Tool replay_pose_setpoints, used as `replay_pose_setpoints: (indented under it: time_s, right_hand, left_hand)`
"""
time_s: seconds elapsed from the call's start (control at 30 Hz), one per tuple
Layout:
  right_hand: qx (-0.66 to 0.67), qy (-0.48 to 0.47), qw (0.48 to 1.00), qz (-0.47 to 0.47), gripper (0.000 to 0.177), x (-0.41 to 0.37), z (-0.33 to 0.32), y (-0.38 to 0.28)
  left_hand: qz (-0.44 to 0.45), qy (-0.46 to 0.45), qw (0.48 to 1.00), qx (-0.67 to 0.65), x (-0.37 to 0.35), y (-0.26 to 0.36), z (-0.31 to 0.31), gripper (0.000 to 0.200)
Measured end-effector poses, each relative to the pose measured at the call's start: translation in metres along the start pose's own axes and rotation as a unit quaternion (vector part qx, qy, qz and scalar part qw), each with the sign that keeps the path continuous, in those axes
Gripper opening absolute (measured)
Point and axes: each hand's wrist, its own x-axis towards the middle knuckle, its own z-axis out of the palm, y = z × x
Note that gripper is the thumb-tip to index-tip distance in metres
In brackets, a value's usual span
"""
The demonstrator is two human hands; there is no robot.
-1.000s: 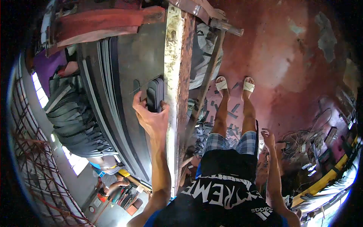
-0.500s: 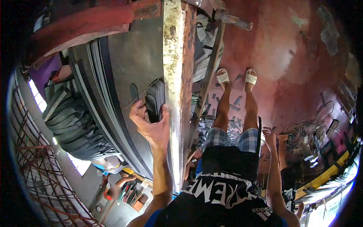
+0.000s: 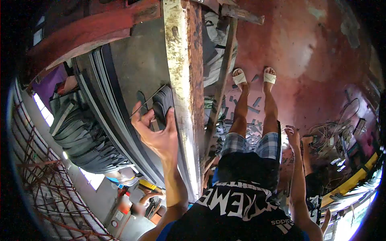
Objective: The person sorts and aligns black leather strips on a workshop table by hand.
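My left hand (image 3: 159, 136) is at the workbench's edge, its thumb and fingers curled round the lower end of a stack of dark, round-ended strips (image 3: 163, 100). A small light-brown piece (image 3: 155, 125) shows between the fingers. Beside the stack, a thin rod (image 3: 141, 107) slants past the fingertips, and a small dark oval piece (image 3: 140, 96) lies on the grey bench top (image 3: 138, 52). Away from the bench, my right hand (image 3: 293, 134) hangs in the air over the floor, its fingers loosely bent and apart, holding nothing.
Long dark strips (image 3: 106, 76) run along the bench, with a heap of bent strips (image 3: 80, 132) beyond. A worn wooden beam (image 3: 179, 52) edges the bench. Offcuts (image 3: 253, 108) and cables (image 3: 321, 134) lie on the red floor. Other people are partly visible at lower left and right.
The view has shifted slightly. My left hand's fingers have moved lower around the stack and spread a little, exposing the light-brown piece. My right hand still hangs with nothing in it.
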Motion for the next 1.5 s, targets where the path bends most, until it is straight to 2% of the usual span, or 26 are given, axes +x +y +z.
replay_pose_setpoints:
  time_s: [0.07,0.17,0.23,0.27,0.33,0.47,0.67,0.73,0.77,0.83,0.93,1.13,1.2,1.3,1.5]
  right_hand:
    - [0.0,0.006,1.0,0.001,0.033,-0.002,0.002,-0.002]
    - [-0.007,0.017,1.0,-0.023,0.035,0.001,0.004,0.005]
    - [-0.017,0.009,1.0,-0.005,0.035,-0.001,0.003,-0.003]
    - [-0.015,0.01,1.0,-0.003,0.035,0.0,0.004,-0.004]
    - [-0.006,0.013,1.0,-0.027,0.034,0.004,0.006,0.009]
    - [-0.016,0.001,1.0,0.005,0.032,0.004,0.005,0.009]
    - [0.013,0.02,0.999,-0.037,0.033,0.005,0.012,0.009]
    - [-0.005,0.012,0.999,-0.043,0.033,0.01,0.011,0.014]
    - [0.006,-0.001,0.999,-0.034,0.032,0.013,0.01,0.017]
    - [0.017,-0.014,0.999,-0.024,0.031,0.013,0.011,0.015]
    - [0.004,-0.005,1.0,-0.004,0.031,0.013,0.011,0.01]
    - [0.011,-0.005,1.0,0.015,0.029,0.013,0.008,0.005]
    - [-0.018,0.019,0.999,-0.042,0.03,0.014,0.011,0.006]
    - [0.027,0.01,0.999,-0.032,0.032,0.014,0.012,0.008]
    - [0.007,0.013,0.999,-0.03,0.031,0.015,0.01,0.015]
  left_hand:
    - [0.005,-0.004,1.0,0.012,0.0,0.001,-0.001,0.073]
    - [0.057,0.0,0.997,0.053,-0.002,-0.005,-0.001,0.074]
    - [0.008,0.004,1.0,-0.016,-0.002,-0.005,0.0,0.073]
    - [0.01,0.002,1.0,-0.015,-0.001,-0.004,0.002,0.073]
    - [-0.026,0.014,0.998,-0.062,0.001,-0.001,0.004,0.072]
    - [-0.011,0.028,0.998,-0.051,0.003,-0.004,0.007,0.071]
    - [-0.038,0.042,0.995,-0.081,0.001,-0.003,0.004,0.07]
    - [-0.02,0.033,0.998,-0.052,0.001,-0.008,0.002,0.055]
    - [-0.021,0.033,0.998,-0.051,0.001,-0.009,0.001,0.055]
    - [0.016,0.003,1.0,0.025,0.001,-0.011,-0.001,0.037]
    - [0.038,-0.009,0.999,0.026,0.0,-0.006,-0.003,0.03]
    - [0.079,0.012,0.996,0.029,-0.002,-0.014,-0.006,0.026]
    - [0.08,0.013,0.996,0.034,0.002,-0.011,-0.005,0.025]
    - [0.075,0.015,0.996,0.045,0.008,-0.006,-0.002,0.025]
    - [0.079,0.022,0.995,0.058,0.01,-0.004,-0.001,0.025]
